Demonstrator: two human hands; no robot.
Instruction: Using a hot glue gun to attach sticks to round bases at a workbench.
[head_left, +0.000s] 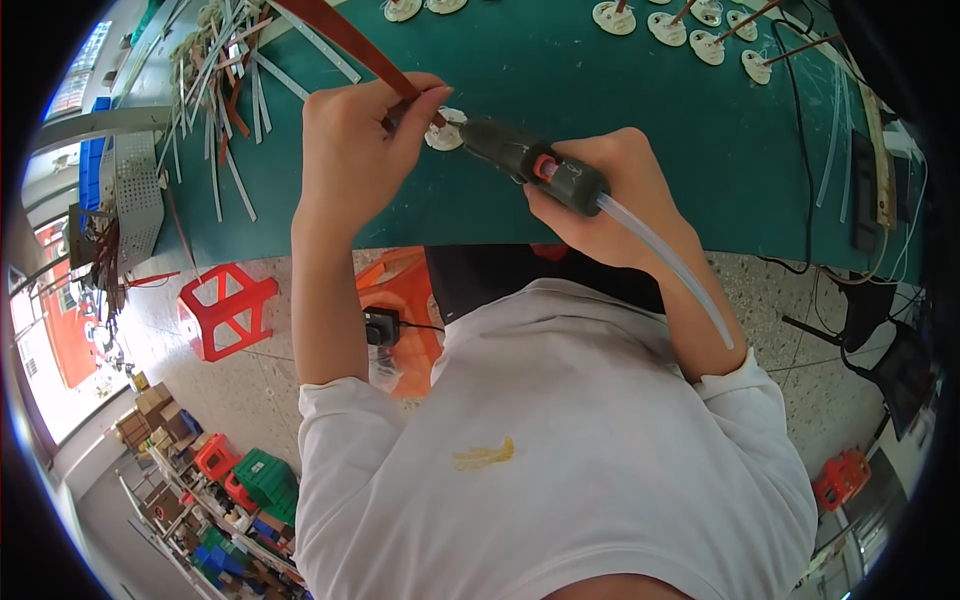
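The near edge of the green surface [450, 215] ran just before the person's lap, curved by the lens, with the orange stool [415, 350] below it. Both forearms crossed this edge. Green top showed between the two wrists, and a wider stretch lay between the right hand [635, 185] and the stemmed discs [667, 30] at the far right. A black cable [797, 100] bordered that stretch on the right; on the left, a heap of thin strips [225, 80] came close to the left hand [365, 130].

The glue gun [510, 150] was over the surface, its long axis slanting from lower right to upper left, nozzle toward the white disc [443, 138]. From its back a clear glue stick [665, 255] bent down over the right forearm. The right grip was wrapped around the gun's handle; its trigger was hidden. The left grip was closed, thumb against fingers, on the brown strip [365, 50], which slanted from the upper left down to the disc. Whether nozzle and strip touched could not be told.
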